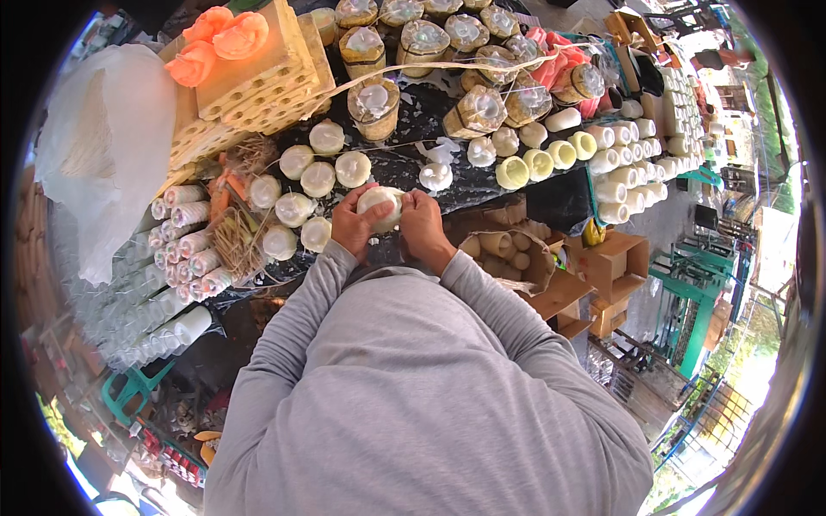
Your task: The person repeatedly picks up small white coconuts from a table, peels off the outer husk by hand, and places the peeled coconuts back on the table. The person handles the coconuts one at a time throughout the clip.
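Both my hands meet around a pale, round-topped wax piece (385, 209) close in front of my body. My left hand (361, 219) grips its left side, the thumb lying across the top. At its right edge, my right hand (421, 222) pinches with thumb and curled fingers; what exactly lies between them is too small to tell. Similar whitish wax pieces (317, 179) stand in loose rows to the left. A white piece with a crumpled wrap (436, 175) sits just beyond my right hand. The lower part of the held piece is hidden.
Black sheeting (419, 116) covers the worktop. Tan moulds (373, 106) stand at the back, hollow yellowish cups (513, 172) at right. Perforated yellow blocks (258, 90) and bundled striped candles (191, 214) are at left. Cardboard boxes (610, 258) lie low at right.
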Available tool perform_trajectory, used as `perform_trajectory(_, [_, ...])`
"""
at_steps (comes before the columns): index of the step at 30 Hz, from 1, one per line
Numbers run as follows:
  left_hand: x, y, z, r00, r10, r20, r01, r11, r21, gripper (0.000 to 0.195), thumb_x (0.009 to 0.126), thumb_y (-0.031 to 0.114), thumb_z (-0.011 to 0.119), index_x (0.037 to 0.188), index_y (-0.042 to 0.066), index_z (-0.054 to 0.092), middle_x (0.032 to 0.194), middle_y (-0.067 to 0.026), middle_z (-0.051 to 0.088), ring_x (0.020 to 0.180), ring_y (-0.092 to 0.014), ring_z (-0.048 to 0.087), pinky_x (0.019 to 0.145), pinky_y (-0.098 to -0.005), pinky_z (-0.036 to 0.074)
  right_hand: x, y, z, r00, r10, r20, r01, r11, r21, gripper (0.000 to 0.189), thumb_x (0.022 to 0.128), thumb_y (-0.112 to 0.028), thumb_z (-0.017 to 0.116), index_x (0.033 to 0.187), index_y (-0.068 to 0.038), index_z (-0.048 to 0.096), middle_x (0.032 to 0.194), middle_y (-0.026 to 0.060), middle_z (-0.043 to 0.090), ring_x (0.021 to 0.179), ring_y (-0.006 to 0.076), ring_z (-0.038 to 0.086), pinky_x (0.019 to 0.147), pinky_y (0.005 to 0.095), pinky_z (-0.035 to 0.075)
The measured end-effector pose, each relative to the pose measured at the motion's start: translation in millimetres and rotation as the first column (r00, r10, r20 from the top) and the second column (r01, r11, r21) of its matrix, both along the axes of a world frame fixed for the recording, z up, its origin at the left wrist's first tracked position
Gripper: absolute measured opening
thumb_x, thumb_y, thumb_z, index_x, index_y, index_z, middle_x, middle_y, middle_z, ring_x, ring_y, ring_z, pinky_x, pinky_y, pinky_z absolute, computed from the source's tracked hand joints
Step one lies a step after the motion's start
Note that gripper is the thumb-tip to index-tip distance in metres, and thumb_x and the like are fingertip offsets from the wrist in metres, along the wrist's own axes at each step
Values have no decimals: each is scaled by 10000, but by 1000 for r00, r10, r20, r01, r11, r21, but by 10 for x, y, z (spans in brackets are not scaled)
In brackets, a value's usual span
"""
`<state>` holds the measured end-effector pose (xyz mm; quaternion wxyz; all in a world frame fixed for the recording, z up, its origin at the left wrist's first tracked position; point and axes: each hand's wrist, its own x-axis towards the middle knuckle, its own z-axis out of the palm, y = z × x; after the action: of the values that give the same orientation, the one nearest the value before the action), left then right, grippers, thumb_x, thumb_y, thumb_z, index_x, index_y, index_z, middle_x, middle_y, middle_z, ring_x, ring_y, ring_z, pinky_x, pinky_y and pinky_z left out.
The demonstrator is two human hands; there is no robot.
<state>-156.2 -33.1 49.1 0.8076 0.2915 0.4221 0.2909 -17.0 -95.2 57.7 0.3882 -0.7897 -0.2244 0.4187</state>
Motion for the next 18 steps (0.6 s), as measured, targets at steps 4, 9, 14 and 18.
perform_trajectory(4, [-64, -20, -131, 977, 73, 202, -17, 963, -268, 480, 897, 175, 806, 1326, 59, 623, 1199, -114, 690, 1060, -273, 702, 863, -458, 612, 34, -50, -110, 998, 47, -42, -51, 994, -101, 318, 1078, -240, 544, 989, 25, 696, 850, 191, 711, 734, 288, 675, 678, 435, 528])
perform_trajectory(9, [-142, -51, -235, 919, 79, 385, 54, 945, -323, 550, 941, 331, 743, 1397, 89, 555, 1291, -126, 662, 1181, -312, 658, 1007, -506, 545, 6, -35, -204, 913, -120, -391, 98, 992, -74, 358, 1099, -281, 506, 1022, 18, 686, 843, 158, 697, 712, 240, 670, 625, 406, 534])
perform_trajectory(14, [-52, 58, -37, 935, 220, 277, -230, 973, 1, 746, 890, 159, 811, 1515, 37, 423, 1389, -145, 594, 1203, -267, 639, 1003, -430, 553, -41, 76, 3, 999, -54, -2, 54, 996, 72, 324, 1091, -238, 493, 987, 31, 641, 854, 210, 688, 749, 362, 667, 688, 473, 522])
perform_trajectory(18, [121, 1, 126, 987, 158, -16, -140, 916, 375, 875, 837, 35, 863, 1555, 5, 363, 1405, -134, 568, 1243, -218, 605, 1031, -346, 543, -159, 53, 228, 945, 74, 317, -164, 949, 269, 163, 1035, -127, 570, 988, 28, 589, 944, 264, 662, 842, 459, 642, 734, 518, 494])
